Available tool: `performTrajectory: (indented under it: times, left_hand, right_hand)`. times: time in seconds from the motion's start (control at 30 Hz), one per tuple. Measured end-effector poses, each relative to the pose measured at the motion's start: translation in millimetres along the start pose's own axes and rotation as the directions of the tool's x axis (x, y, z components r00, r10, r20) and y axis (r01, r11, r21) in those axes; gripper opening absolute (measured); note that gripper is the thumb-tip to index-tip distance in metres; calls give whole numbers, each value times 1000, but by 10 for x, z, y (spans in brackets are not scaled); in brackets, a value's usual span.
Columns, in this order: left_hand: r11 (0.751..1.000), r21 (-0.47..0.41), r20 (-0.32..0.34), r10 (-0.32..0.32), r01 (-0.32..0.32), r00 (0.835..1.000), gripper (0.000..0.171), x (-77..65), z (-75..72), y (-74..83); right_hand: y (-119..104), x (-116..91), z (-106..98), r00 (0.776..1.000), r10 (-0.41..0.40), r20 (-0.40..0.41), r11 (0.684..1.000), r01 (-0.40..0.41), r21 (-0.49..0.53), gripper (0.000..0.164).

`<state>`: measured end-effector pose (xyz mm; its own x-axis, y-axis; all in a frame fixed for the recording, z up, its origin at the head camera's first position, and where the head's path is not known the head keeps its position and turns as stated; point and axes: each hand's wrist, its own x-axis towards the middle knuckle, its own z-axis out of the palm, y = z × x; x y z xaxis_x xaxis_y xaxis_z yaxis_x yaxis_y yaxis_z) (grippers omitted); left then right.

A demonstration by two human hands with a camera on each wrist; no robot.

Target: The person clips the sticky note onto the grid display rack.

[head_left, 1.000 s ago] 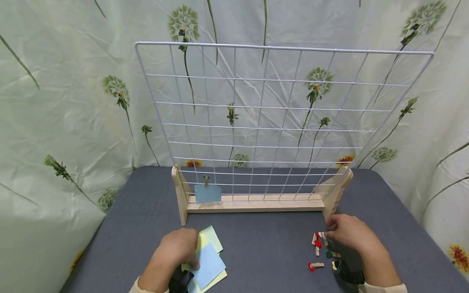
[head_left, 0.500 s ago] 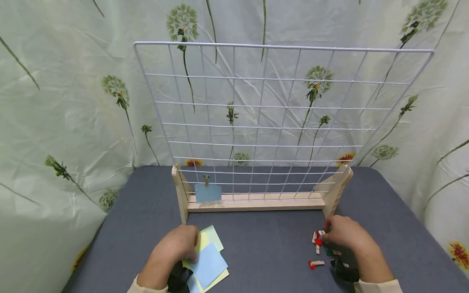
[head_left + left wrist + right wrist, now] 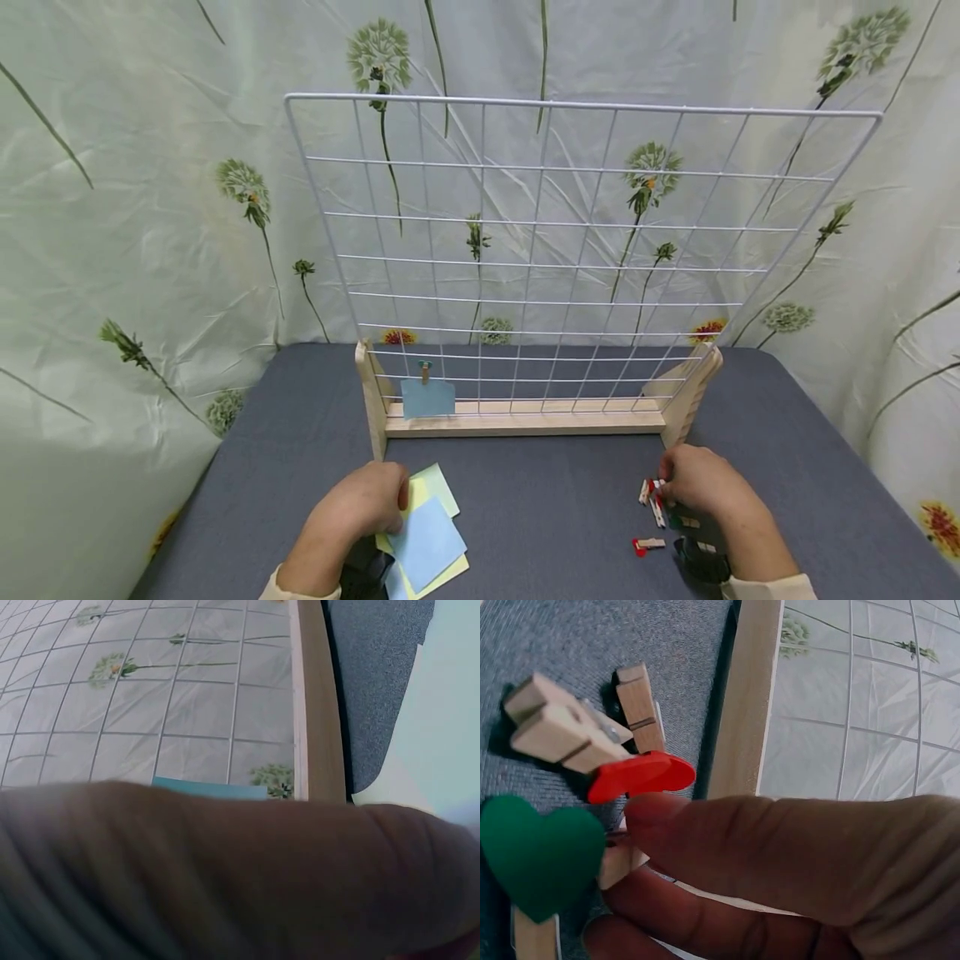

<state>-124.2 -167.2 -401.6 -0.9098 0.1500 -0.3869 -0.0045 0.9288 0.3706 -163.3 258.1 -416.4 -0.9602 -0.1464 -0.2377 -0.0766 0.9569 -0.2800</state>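
Observation:
My right hand [image 3: 708, 483] is low over a small pile of wooden clothespins on the table's right side. Its thumb and finger pinch one clothespin [image 3: 621, 864], partly hidden by the thumb. A red heart [image 3: 641, 776] lies right at the thumb tip. Beside it are more clothespins [image 3: 566, 727], one carrying a green heart [image 3: 544, 847]. My left hand [image 3: 367, 500] rests at the left edge of loosely stacked paper notes: a blue note [image 3: 431, 542] on top, yellow [image 3: 453, 572] and pale green [image 3: 438, 487] ones under it. The left fingertips' hold on them is hard to tell.
A white wire grid [image 3: 577, 221] stands upright in a wooden base [image 3: 525, 423] behind both hands. Low on its left, a clothespin [image 3: 425, 374] holds a blue note [image 3: 428, 398]. Another clothespin [image 3: 649, 544] with a red heart lies nearer, left of the right wrist.
My right hand has shifted slightly left into the clothespin pile, and clothespins under its fingertips have moved. The left hand has stayed at the notes, which have slid very little.

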Motion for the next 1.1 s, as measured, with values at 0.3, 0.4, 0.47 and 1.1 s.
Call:
performTrajectory:
  times: [0.3, 0.4, 0.47, 1.1]
  left_hand:
    - [999, -26, 3, 47, -47, 999, 20, -25, -1, -2]
    - [998, -29, -2, 64, -64, 998, 20, -27, 2, -7]
    - [997, -27, -2, 76, -76, 997, 20, -28, 1, -11]
    - [951, -131, 6, 284, -281, 959, 17, -75, -50, -44]
  right_hand:
    - [3, 6, 31, 1000, -13, -5, 1000, 13, -28, 17]
    - [-9, 10, 21, 1000, -6, 6, 999, 6, -33, 15]
    - [-8, 5, 17, 1000, -10, 7, 999, 10, -33, 15]
    - [-33, -55, -63, 997, -69, -45, 997, 71, 31, 20]
